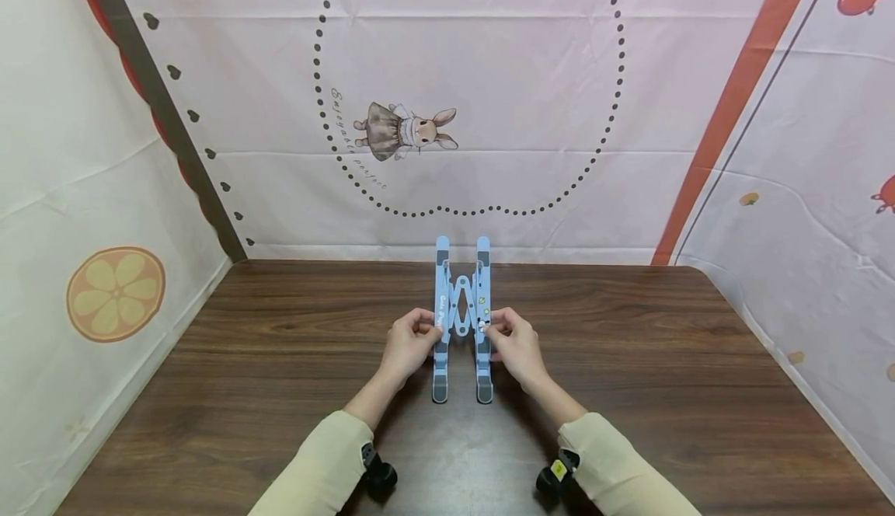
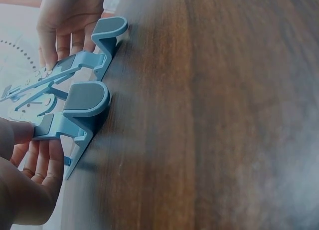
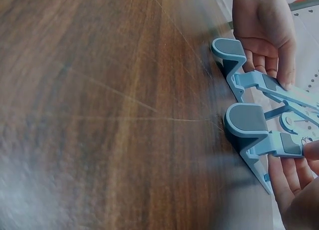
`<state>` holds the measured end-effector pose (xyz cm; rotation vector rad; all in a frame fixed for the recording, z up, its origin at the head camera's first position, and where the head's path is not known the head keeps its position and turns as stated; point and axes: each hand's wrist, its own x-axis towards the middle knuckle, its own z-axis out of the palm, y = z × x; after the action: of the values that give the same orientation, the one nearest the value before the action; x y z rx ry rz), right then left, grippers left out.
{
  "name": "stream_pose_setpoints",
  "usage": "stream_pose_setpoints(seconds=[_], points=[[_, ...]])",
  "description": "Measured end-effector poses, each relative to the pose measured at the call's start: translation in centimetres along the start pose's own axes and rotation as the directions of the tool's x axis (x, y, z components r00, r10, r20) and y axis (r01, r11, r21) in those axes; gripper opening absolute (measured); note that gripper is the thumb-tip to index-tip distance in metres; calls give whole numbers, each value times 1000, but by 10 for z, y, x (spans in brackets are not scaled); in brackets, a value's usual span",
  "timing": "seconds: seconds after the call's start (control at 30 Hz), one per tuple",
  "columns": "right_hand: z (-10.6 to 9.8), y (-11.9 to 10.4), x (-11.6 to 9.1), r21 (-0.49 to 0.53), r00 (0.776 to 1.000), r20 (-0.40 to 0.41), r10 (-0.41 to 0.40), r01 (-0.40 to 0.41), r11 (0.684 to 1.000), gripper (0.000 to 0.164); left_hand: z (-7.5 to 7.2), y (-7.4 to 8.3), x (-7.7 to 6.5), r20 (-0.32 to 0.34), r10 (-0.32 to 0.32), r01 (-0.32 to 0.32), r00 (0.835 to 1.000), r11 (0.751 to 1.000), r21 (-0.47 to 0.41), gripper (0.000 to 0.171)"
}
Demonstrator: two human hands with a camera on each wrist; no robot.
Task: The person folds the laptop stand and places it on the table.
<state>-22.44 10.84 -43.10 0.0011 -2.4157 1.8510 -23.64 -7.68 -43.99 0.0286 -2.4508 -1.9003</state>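
Note:
A light blue folding laptop stand (image 1: 462, 287) is on the wooden table, its two long arms side by side and joined by a crossed linkage in the middle. Grey pads cover the arm ends and the hooked front lips (image 2: 88, 96). My left hand (image 1: 408, 345) pinches the left arm, thumb on top and fingers underneath. On the other side my right hand (image 1: 519, 349) grips the right arm the same way, near its small printed cartoon. Both wrist views show the raised arms above their lower legs (image 3: 256, 170).
The brown wooden table (image 1: 629, 329) extends to both sides and in front. Behind it hangs a pale printed cloth (image 1: 475, 73) with a rabbit figure, and similar cloth walls stand at left and right. Small black cameras (image 1: 380, 475) are strapped at both sleeves.

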Motion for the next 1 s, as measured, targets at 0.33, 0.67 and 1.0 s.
stream_pose_setpoints(seconds=[0.33, 0.67, 1.0], points=[[2, 0, 0, -18, 1000, -1, -4, 4, 1000, 16, 3, 1, -1, 1, -3, 3, 1000, 1000, 8, 12], [3, 2, 1, -20, 1000, 4, -1, 1, 1000, 17, 5, 2, -1, 18, -6, 6, 1000, 1000, -3, 12], [3, 1, -1, -28, 1000, 10, -15, 16, 999, 16, 9, 4, -1, 7, 22, -22, 1000, 1000, -2, 12]])
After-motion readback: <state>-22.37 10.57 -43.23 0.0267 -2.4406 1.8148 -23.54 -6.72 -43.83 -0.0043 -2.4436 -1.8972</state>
